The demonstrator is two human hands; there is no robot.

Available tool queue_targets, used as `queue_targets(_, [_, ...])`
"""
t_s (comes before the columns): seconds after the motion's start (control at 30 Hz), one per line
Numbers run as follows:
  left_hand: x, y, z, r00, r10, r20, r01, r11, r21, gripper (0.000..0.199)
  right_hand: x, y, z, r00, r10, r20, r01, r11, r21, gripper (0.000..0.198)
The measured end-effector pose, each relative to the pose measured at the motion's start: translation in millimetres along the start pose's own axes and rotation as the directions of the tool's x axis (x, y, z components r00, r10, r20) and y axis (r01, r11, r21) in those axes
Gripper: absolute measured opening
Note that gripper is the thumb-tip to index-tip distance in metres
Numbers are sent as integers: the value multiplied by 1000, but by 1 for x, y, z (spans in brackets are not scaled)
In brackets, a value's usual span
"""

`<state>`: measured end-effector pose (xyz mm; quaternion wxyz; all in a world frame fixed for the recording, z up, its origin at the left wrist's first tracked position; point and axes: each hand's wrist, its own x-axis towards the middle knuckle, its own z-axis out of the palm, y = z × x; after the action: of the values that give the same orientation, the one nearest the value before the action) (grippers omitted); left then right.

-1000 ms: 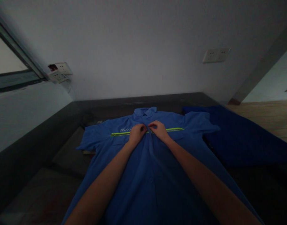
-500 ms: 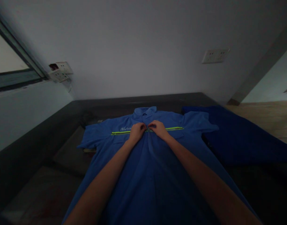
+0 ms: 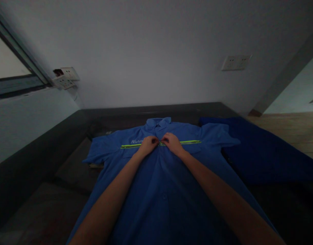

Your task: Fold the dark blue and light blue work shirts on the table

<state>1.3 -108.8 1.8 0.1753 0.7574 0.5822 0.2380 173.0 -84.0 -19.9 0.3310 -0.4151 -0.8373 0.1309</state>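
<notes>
A blue short-sleeved work shirt (image 3: 146, 190) lies spread out face up, its collar at the far end. A yellow-green reflective stripe crosses the chest, and white letters sit above it on the left. My left hand (image 3: 149, 144) pinches the front opening at stripe height. Right beside it, my right hand (image 3: 171, 142) pinches the other side of the opening, fingertips close to those of the left. Whether a button is between the fingers is too small to tell. Lower down the front, one button (image 3: 165, 196) shows.
Darker blue cloth (image 3: 263, 153) lies to the right, partly under the right sleeve. A dark raised edge (image 3: 151, 109) runs along the back, against the wall. Wall sockets (image 3: 236, 63) are at the right, with more sockets (image 3: 65, 78) by the window at the left.
Both hands stay pinched at the shirt front, with only a slight shift of the fingers. The fabric below them lies a little flatter, and a lower button now shows.
</notes>
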Motion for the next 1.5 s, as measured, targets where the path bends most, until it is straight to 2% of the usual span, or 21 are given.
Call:
queue_targets(0.1, [2, 3, -3, 998, -55, 30, 54, 998, 25, 23, 0, -4, -2, 1000, 6, 20, -5, 998, -61, 6])
queue_targets(0.2, [0, 8, 1, 992, -125, -6, 125, 990, 60, 27, -1, -8, -3, 999, 33, 17, -31, 995, -99, 5])
queue_targets(0.4, [-6, 15, 11, 977, -194, -88, 201, 976, 82, 15, -2, -9, -2, 998, 57, 28, -54, 995, -89, 7])
queue_targets(0.67, [-5, 11, 11, 975, -190, -118, 200, 977, 74, 5, 0, -10, -1, 998, 40, 43, -37, 997, -66, 6])
queue_targets(0.8, [-6, 11, 10, 977, -184, -107, 194, 977, 92, 6, 2, -7, 1, 999, 30, 41, -29, 1000, -6, 6])
queue_targets(0.93, [-4, 10, 10, 975, -205, -91, 214, 972, 97, 14, 4, -4, 4, 997, 78, 27, -80, 995, 64, 5])
queue_targets(1.13, [3, 9, -4, 974, -225, 24, 222, 971, 91, 12, 6, -7, 6, 991, 132, -23, -130, 989, 76, 5])
queue_targets(1.33, [1, 18, -11, 961, -275, 39, 270, 957, 103, 23, 9, -6, 1, 975, 186, -124, -151, 957, 248, 7])
queue_targets(1.5, [2, 19, -8, 968, -246, 41, 245, 969, 32, 22, 12, 1, -3, 970, 215, -111, -167, 927, 336, 4])
